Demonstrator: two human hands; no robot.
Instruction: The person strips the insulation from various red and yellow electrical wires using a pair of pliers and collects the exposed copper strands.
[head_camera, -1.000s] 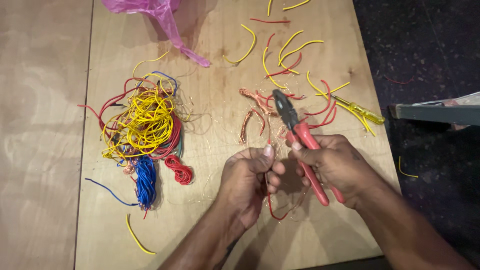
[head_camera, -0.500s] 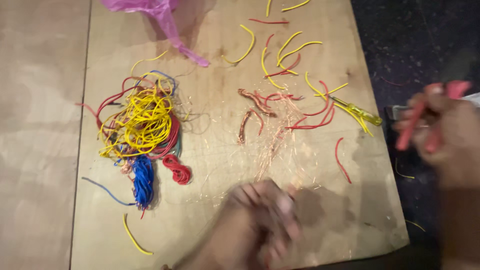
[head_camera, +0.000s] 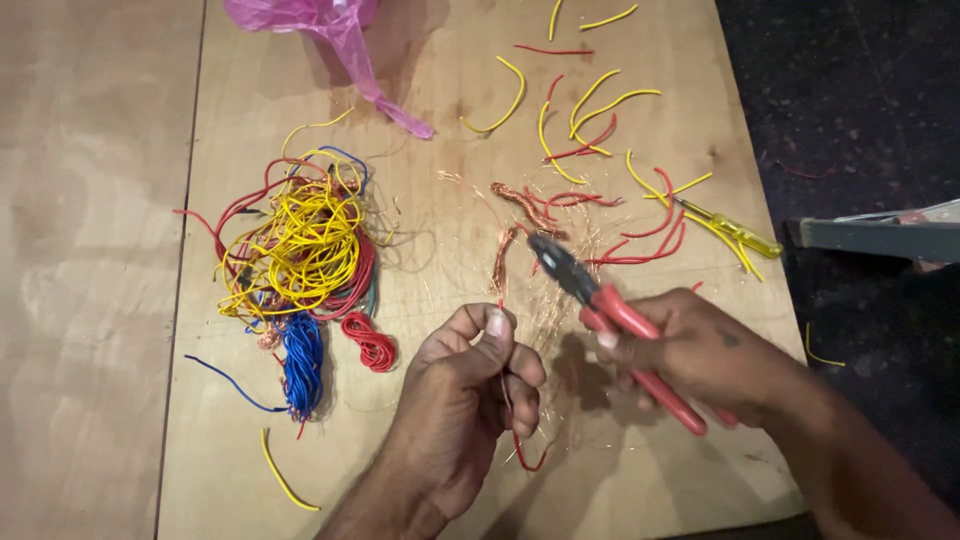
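You look down on a pale plywood board (head_camera: 250, 470) lying over a second wooden surface (head_camera: 90, 300) on the left. To the right there is dark speckled floor (head_camera: 850, 90), with a grey-green bar (head_camera: 880, 238) reaching in from the right edge

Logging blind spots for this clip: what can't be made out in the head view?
- Red wire: its upper run is hidden inside the left hand.
- Pliers: handle middles covered by the right hand; whether the jaws are shut is unclear.
- Pink plastic bag: cut off by the top edge.
- Wire tangle: individual strands too fine to trace.
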